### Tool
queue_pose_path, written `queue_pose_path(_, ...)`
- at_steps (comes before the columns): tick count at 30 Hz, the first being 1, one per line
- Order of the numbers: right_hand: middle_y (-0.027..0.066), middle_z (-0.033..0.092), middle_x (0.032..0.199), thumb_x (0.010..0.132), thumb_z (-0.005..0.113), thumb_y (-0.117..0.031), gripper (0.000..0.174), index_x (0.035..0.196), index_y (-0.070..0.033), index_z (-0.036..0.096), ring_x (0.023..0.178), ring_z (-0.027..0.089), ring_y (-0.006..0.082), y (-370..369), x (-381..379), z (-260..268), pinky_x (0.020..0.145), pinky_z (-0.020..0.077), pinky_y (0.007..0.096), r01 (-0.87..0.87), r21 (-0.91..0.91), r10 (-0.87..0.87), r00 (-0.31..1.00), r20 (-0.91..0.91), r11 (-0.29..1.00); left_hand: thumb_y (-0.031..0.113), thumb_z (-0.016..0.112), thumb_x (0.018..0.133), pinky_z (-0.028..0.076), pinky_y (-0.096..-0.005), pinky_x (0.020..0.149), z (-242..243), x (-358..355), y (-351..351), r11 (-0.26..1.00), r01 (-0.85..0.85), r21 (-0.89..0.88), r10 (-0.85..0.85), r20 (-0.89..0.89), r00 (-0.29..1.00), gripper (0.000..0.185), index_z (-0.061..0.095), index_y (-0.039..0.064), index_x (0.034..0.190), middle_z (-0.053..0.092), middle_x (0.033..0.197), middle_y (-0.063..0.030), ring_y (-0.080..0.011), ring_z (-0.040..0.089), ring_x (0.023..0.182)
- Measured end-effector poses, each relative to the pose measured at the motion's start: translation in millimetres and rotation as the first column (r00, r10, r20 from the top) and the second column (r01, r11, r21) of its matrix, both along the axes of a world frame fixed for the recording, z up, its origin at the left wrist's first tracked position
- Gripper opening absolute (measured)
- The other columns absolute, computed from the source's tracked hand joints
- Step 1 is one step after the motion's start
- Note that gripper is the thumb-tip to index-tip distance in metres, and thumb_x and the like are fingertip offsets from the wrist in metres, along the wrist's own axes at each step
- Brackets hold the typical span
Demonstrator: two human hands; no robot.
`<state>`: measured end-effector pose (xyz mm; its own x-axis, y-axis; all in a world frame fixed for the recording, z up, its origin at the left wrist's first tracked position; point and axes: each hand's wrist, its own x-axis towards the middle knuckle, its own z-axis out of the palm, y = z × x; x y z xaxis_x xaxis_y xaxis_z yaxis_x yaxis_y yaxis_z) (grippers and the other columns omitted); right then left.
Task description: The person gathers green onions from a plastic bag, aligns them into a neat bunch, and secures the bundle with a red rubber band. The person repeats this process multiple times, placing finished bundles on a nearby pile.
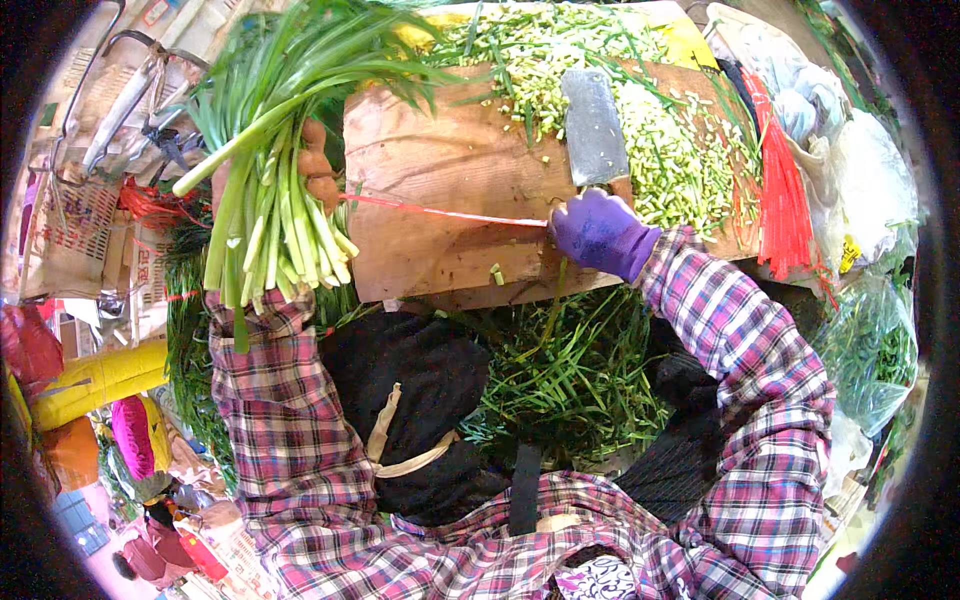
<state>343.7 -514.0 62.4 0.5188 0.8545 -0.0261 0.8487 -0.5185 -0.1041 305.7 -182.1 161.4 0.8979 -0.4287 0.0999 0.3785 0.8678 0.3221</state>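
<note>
My left hand (pixel 318 166), at the upper left, grips a bundle of long green leafy stalks (pixel 289 217) with pale cut ends towards me. A thin red plastic tie (pixel 450 212) stretches from the bundle across the wooden chopping board (pixel 450 150) to my right hand (pixel 600 231). That hand wears a purple glove and is closed around the tie. A cleaver (pixel 595 127) lies just beyond it, its wide metal blade pointing away from me; the glove hides part of its handle. Chopped pale green stem pieces (pixel 660 165) are heaped around the blade and on the board's far side.
Red plastic strips (pixel 776 187) hang at the board's right edge, beside plastic bags (pixel 870 187). Loose green leaves (pixel 577 375) are piled below the board, between my arms. Plastic crates (pixel 71 232) and metal hooks stand at the left. A person (pixel 154 551) is partly visible at the lower left.
</note>
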Motion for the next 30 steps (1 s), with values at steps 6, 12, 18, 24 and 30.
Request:
queue_pose_path(6,0.0091,0.053,0.060,0.077,0.052,-0.016,0.011,0.071,-0.007,0.054,0.055,0.055,0.0276,23,10,-16,0.049,0.0445,0.0403,-0.028,0.148,0.016,0.997,0.079,0.989,0.024,0.053,0.084,0.051,-0.0300,0.074,-23,-9,-15,0.606,-0.190,0.772,0.396,-0.086,0.914,0.036,0.054,0.000,0.110,0.061,0.098,-0.0114,-0.0192,0.061,0.082)
queue_pose_path(12,0.0135,0.057,0.068,0.076,0.050,-0.017,0.013,0.073,-0.006,0.056,0.061,0.058,0.0311,37,8,-23,0.053,0.0487,0.0417,0.017,0.155,-0.035,0.993,0.115,0.988,0.006,0.061,0.076,0.055,-0.0371,0.068,-78,-10,-74,0.573,0.155,0.805,0.277,-0.369,0.887,0.030,0.056,0.001,0.105,0.064,0.091,-0.0118,-0.0241,0.064,0.076)
queue_pose_path(18,0.0133,0.058,0.069,0.080,0.046,-0.020,0.016,0.076,-0.008,0.057,0.061,0.058,0.0310,35,0,-19,0.054,0.0477,0.0418,0.263,0.103,-0.264,0.964,0.000,0.959,0.005,0.064,0.075,0.054,-0.0414,0.070,-107,-10,-70,0.593,0.295,0.750,0.214,-0.500,0.839,0.036,0.054,0.001,0.109,0.063,0.094,-0.0122,-0.0251,0.064,0.077)
queue_pose_path(24,0.0112,0.060,0.069,0.081,0.055,-0.025,0.016,0.084,-0.010,0.059,0.065,0.060,0.0284,35,-40,-2,0.057,0.0477,0.0396,0.381,0.443,-0.354,0.924,-0.146,0.811,0.010,0.066,0.075,0.054,-0.0442,0.070,-95,-9,-76,0.602,0.350,0.717,0.166,-0.542,0.824,0.035,0.056,0.001,0.108,0.064,0.095,-0.0113,-0.0256,0.064,0.078)
queue_pose_path(30,0.0190,0.063,0.089,0.085,0.051,-0.041,0.041,0.102,-0.005,0.060,0.076,0.062,0.0322,43,-67,-9,0.068,0.0485,0.0383,0.826,0.107,-0.328,0.334,-0.883,0.554,0.025,0.066,0.080,0.052,-0.0462,0.077,-70,-6,-76,0.615,0.429,0.661,-0.017,-0.533,0.846,0.040,0.053,0.008,0.114,0.062,0.101,-0.0080,-0.0235,0.062,0.087)
